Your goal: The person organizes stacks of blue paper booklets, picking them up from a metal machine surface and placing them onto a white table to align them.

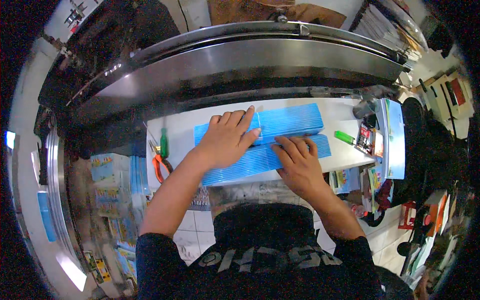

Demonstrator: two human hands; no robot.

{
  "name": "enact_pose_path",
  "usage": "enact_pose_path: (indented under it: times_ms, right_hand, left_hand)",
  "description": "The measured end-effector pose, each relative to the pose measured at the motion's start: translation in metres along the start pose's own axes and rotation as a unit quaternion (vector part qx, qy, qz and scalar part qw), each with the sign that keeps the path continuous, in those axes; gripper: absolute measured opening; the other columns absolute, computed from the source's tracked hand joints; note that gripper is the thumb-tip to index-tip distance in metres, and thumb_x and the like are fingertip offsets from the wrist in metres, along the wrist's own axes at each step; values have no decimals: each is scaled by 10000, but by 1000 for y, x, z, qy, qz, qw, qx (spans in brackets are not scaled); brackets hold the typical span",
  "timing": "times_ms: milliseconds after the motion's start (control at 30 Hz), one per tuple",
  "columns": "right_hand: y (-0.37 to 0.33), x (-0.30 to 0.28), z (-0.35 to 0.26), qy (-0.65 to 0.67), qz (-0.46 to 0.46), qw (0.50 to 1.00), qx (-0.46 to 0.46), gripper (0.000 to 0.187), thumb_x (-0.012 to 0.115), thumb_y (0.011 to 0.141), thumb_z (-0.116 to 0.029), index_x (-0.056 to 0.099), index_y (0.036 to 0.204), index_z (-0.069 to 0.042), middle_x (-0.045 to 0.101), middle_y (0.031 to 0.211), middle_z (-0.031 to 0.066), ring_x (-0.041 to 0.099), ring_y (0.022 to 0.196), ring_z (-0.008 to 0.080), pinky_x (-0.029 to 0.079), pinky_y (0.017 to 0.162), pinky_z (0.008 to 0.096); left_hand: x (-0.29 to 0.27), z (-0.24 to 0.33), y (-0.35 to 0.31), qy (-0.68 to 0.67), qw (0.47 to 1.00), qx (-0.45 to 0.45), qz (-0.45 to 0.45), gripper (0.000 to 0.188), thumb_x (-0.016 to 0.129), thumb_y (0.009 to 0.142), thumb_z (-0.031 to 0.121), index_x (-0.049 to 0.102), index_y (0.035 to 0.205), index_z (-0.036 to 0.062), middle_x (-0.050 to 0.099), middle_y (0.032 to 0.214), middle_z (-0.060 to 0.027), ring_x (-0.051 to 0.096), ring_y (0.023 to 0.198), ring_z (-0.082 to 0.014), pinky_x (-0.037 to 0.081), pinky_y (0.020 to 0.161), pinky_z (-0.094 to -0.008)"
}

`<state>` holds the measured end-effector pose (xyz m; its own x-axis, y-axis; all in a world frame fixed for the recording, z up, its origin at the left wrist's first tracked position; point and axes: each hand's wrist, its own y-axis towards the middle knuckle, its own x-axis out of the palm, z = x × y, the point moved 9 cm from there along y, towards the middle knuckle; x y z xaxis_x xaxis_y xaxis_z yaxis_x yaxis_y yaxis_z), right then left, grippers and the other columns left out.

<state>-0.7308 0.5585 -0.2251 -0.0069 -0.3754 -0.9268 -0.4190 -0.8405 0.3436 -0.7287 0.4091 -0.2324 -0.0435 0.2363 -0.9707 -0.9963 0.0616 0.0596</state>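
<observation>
The left hand (222, 140) lies spread, holding nothing, and the right hand (299, 162) half-curled, grip unclear, over a 12-o'clock blue stack (292, 117) and a 6-o'clock blue stack (240, 168), probably slippery, bendable, best held by their ends.

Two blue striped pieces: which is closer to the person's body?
The near blue piece, under the right hand; the far blue piece lies behind it, toward the back of the table.
</observation>
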Motion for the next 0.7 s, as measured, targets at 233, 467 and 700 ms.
enact_pose_path:
  times_ms: [233,467,700]
  right_hand:
    - [-4,-4,-2,5,10,1000,-1,458,637,756,-169,563,1201,-93,505,1333,115,461,1209,291,348,1006,514]
    - [-4,-9,-7,3,31,999,-32,507,690,648,-86,579,1143,-95,553,1176,78,491,1156,273,365,975,464]
    - [0,8,-13,-23,-42,998,-34,249,579,730,-152,570,966,-73,621,920,116,603,900,271,444,782,402]
  left_hand:
    - [2,-4,3,6,1000,-15,-21,611,338,993,429,333,1443,15,520,1240,-163,491,1122,-311,333,952,-428]
    - [8,-8,7,3,999,-30,-31,682,432,951,442,298,1458,6,487,1296,-183,476,1161,-327,343,974,-453]
    - [1,-10,28,3,994,-31,-109,702,739,726,406,481,1234,-5,611,1116,-231,612,994,-404,487,830,-479]
